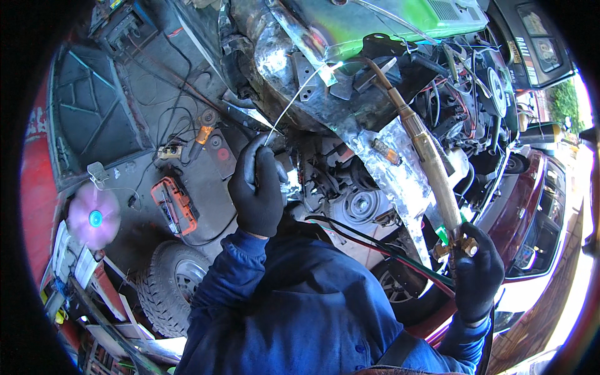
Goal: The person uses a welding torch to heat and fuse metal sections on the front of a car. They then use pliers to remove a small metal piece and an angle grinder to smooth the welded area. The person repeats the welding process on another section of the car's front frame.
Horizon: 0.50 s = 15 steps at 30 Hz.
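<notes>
My gloved left hand [259,194] is closed around a thin filler rod [292,102]. The rod slants up and right, its far end at the bright flame [337,66]. In my gloved right hand [478,275] is a gas welding torch [431,162], gripped near its brass valves. The torch's bent tip points at a seam in the bare car-body metal [306,47], just below a green panel [406,31]. Glare hides the exact spot where rod, flame and metal meet. Red and green hoses [400,256] run near the torch's lower end.
An orange angle grinder [204,132], cables and an orange-red case [181,203] lie on the floor at left. A loose tyre [165,284] and a fan [94,215] stand nearer. Right of the torch are an exposed engine bay [469,81] and a dark red car [519,212].
</notes>
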Each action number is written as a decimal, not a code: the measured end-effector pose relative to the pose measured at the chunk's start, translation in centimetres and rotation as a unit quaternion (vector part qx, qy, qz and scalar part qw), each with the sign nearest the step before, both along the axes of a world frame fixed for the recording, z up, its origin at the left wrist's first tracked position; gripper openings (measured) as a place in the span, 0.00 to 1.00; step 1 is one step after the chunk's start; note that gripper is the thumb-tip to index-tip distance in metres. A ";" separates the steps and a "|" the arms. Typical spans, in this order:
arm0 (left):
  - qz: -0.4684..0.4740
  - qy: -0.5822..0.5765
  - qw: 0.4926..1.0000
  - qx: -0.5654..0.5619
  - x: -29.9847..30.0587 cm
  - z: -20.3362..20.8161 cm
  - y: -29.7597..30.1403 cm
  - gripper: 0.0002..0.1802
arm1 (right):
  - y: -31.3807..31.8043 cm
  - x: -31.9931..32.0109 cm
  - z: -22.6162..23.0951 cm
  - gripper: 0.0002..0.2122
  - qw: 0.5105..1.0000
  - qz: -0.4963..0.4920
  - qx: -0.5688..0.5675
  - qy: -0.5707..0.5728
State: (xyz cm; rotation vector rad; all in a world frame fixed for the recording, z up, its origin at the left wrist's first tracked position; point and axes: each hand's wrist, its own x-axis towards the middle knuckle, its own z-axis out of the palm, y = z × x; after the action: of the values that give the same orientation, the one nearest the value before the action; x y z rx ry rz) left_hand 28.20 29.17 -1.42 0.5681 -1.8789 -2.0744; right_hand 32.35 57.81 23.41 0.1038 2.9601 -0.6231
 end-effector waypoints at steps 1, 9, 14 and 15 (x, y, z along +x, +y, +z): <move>0.004 0.003 1.000 0.001 -0.3 0.0 0.0 0.17 | -0.2 -0.1 -0.1 0.22 1.000 0.004 0.000 0.007; 0.006 0.027 1.000 0.013 -1.8 -0.3 0.0 0.17 | -1.2 -1.2 0.0 0.21 0.998 0.042 0.036 0.022; 0.023 0.027 0.999 -0.015 -2.3 -0.7 0.1 0.17 | -1.3 -1.5 -0.4 0.20 0.998 0.043 0.023 0.039; 0.027 0.022 0.999 -0.031 -2.4 -0.9 0.1 0.17 | -1.4 -1.5 -0.3 0.20 0.998 0.042 0.035 0.029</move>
State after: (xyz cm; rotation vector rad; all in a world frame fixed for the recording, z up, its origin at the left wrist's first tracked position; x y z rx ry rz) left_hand 25.78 29.24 -2.27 0.5466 -1.8742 -1.9727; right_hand 30.83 56.46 23.07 -0.0320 3.0239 -0.5215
